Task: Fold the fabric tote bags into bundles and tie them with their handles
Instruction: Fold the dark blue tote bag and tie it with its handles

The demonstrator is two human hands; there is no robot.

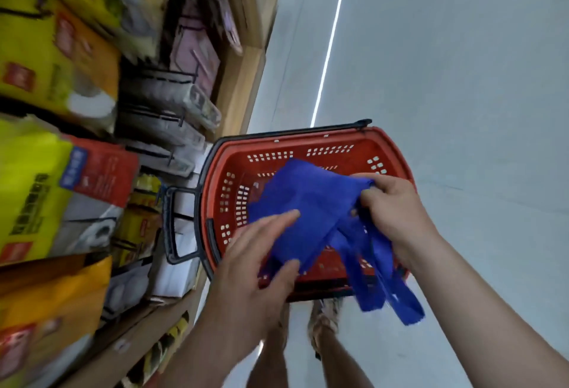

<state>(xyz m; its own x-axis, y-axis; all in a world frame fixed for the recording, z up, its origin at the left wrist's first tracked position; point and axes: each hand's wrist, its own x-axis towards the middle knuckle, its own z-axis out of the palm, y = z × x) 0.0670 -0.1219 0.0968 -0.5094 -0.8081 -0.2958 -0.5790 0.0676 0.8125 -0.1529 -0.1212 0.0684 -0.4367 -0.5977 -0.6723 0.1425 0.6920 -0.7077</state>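
A person holds a blue tote bag (311, 199) up in the air with both hands. The bag hangs over a red basket (381, 138) and covers a big part of the inside. It is folded into a long, flat shape. It runs from the far left of the basket to the near right.

The left hand (258, 258) is on the near left end of the bag. Its grip is wide open. The fingers (284, 215) are straight and lie flat on top of the cloth. The thumb rests at the near edge of the bag.

The right hand (391, 212) is at the right end of the bag, over the right rim of the basket. Its grip is closed tight. The fingers curl around the bunched cloth where the handles (385, 289) start. The handles are two blue loops. They hang down from this hand, past the near rim of the basket.

The basket has small holes in its walls and a black bar handle (171, 227) on its left side. I cannot tell what the basket sits on.

On the left there is a shelf (240, 85) full of yellow packs (34, 58). They look blurry. The floor (462, 79) is pale grey. The person's feet (323, 320) show below the basket.
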